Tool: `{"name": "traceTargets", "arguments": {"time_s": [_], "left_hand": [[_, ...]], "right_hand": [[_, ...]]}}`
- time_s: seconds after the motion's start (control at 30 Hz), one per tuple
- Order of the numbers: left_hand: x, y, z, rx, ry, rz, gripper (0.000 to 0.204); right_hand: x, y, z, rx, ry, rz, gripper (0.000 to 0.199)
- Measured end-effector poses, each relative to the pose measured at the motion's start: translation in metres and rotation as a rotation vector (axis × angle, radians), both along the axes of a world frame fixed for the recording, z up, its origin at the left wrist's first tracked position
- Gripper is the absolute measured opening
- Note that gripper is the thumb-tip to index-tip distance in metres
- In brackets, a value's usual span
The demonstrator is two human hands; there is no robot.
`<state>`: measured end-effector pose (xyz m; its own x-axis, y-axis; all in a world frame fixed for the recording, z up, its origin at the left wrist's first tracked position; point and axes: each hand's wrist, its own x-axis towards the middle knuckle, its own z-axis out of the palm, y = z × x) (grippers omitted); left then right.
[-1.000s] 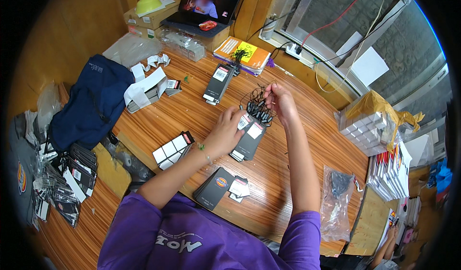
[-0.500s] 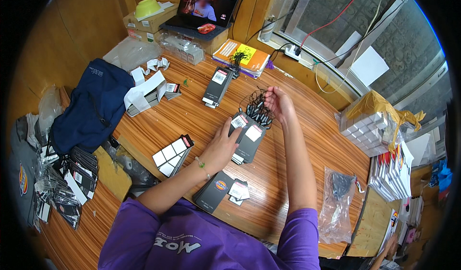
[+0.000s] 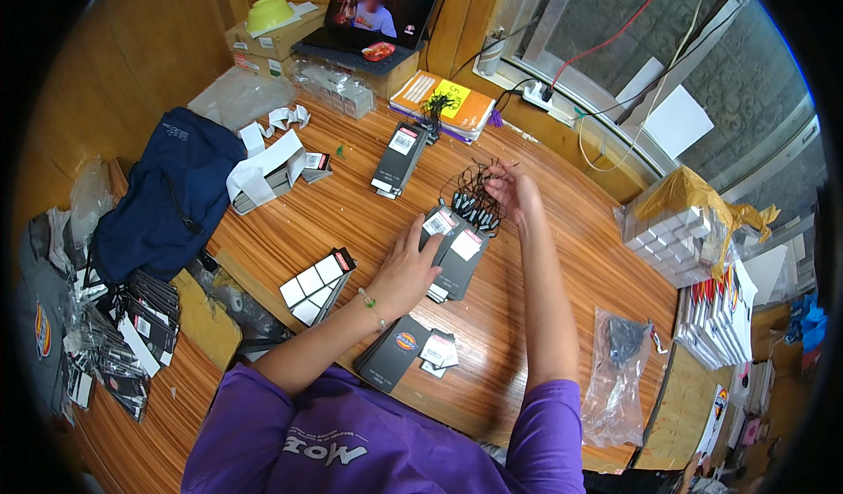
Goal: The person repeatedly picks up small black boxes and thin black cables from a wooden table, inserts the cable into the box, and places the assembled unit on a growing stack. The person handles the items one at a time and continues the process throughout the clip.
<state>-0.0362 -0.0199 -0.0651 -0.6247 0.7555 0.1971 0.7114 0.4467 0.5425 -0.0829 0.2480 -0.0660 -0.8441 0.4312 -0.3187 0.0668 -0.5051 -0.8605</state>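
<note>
My right hand point(image 3: 512, 188) is raised over the wooden table point(image 3: 360, 222) and pinches a bunch of thin black strings with tags point(image 3: 474, 197) that hangs down from it. My left hand point(image 3: 411, 261) lies flat with spread fingers on a stack of black cards with white labels point(image 3: 457, 250), right below the bunch. A second black card stack point(image 3: 399, 153) lies further back. In front of me rest a black card pile point(image 3: 391, 353) and some small loose cards point(image 3: 437, 350).
A dark blue bag point(image 3: 167, 197) lies at the left beside white paper strips point(image 3: 263, 165). A laptop point(image 3: 373, 11) on boxes and an orange book point(image 3: 443, 103) sit at the back. White boxes in a bag point(image 3: 680, 239) stand right. A clear plastic bag point(image 3: 619, 371) lies at the near right.
My left hand slid forward and down onto the black card stack. My right hand keeps the bunch of strings raised in nearly the same spot.
</note>
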Motion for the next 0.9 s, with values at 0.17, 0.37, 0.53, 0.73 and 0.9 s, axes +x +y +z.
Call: {"name": "traceTargets", "arguments": {"time_s": [0.17,0.37,0.53,0.73,0.9], "left_hand": [[0.002,-0.007,0.010,-0.032,0.078,0.029,0.058],[0.013,-0.016,0.025,-0.141,0.076,-0.042,0.061],[0.020,-0.024,0.055,-0.074,-0.093,-0.339,0.039],[0.023,-0.054,0.068,-0.270,-0.052,-0.503,0.051],[0.019,-0.062,0.045,-0.349,-0.347,-0.426,0.066]], "right_hand": [[0.032,0.013,0.011,0.258,-0.014,-0.174,0.045],[0.137,0.019,0.055,0.571,-0.010,-0.107,0.034],[0.192,-0.027,0.056,0.902,-0.058,0.209,0.015],[0.200,-0.136,0.039,1.290,-0.076,0.694,0.037],[0.201,-0.145,0.018,1.479,-0.062,0.691,0.043]]}}
